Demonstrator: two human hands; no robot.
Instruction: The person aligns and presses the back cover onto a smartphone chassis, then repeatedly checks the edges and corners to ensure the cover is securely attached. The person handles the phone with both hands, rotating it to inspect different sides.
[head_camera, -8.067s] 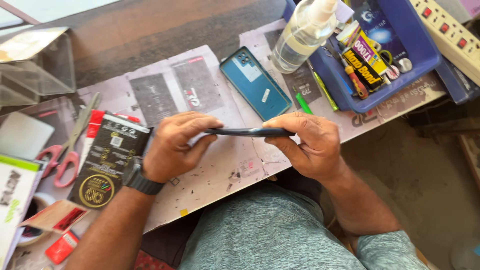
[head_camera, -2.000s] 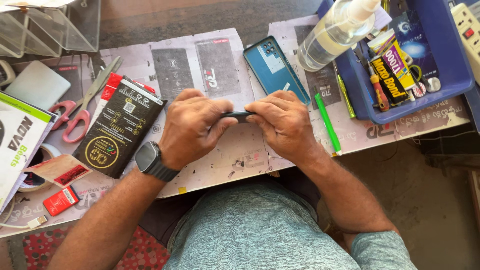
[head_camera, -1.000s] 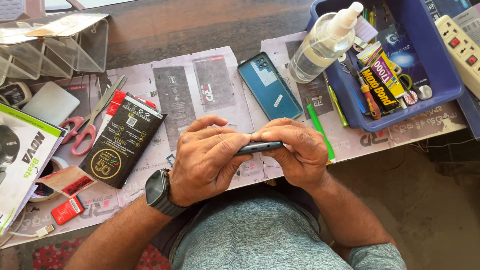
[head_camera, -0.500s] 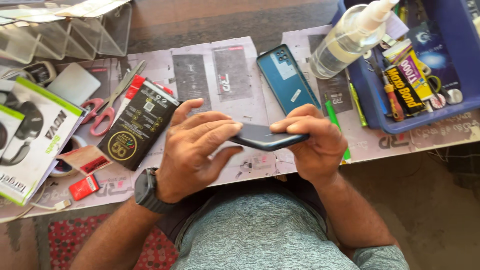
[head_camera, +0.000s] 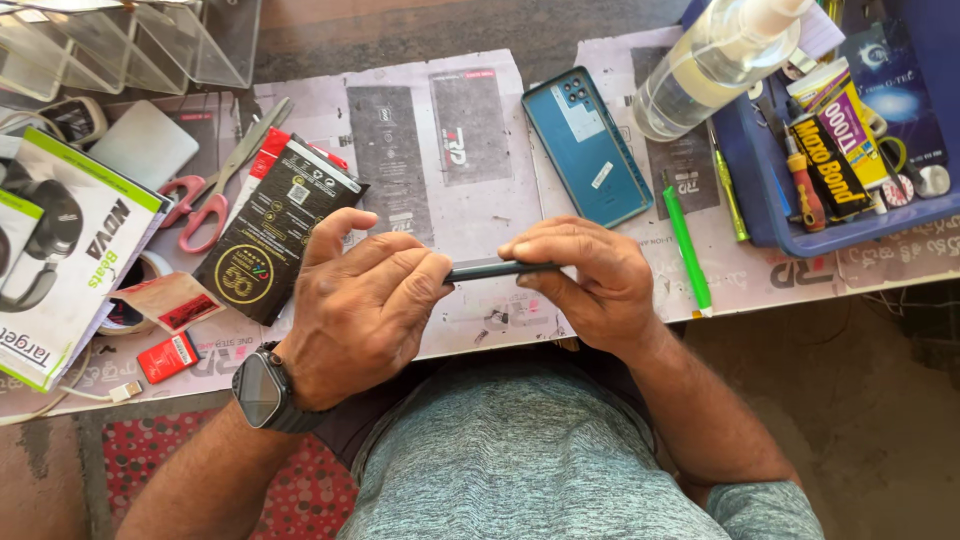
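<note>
Head view: both hands hold a thin dark phone (head_camera: 500, 268) edge-on, above the tabletop (head_camera: 470, 160) edge, over the lap. Left hand (head_camera: 360, 305) grip closed, fingers curled over the phone's left end, thumb on top. Right hand (head_camera: 585, 275) grip closed too, fingertips pinching the right end. Only the middle of the edge shows between them

Risks, as I judge them: the hold is on the narrow edges only, so a slip would drop it to the lap or floor. Pressing from both ends could flex or crack it

Packs and labels: black flat pack (head_camera: 275, 240) with a round gold mark lies just left of the left hand, tilted, with a red-white pack under its top edge. Small red tag (head_camera: 167, 357) near the tabletop's front edge. White-green headphone box (head_camera: 65, 255) far left. Blue phone (head_camera: 585, 145) lies back-up beyond the right hand, small white stickers on it. Blue tray (head_camera: 850, 225) at right holds a clear spray bottle (head_camera: 715, 60) and a yellow-purple-black glue pack (head_camera: 830, 150). Green pen (head_camera: 687, 250) lies beside the right hand. Red scissors (head_camera: 215, 185) sit left of the black pack
</note>
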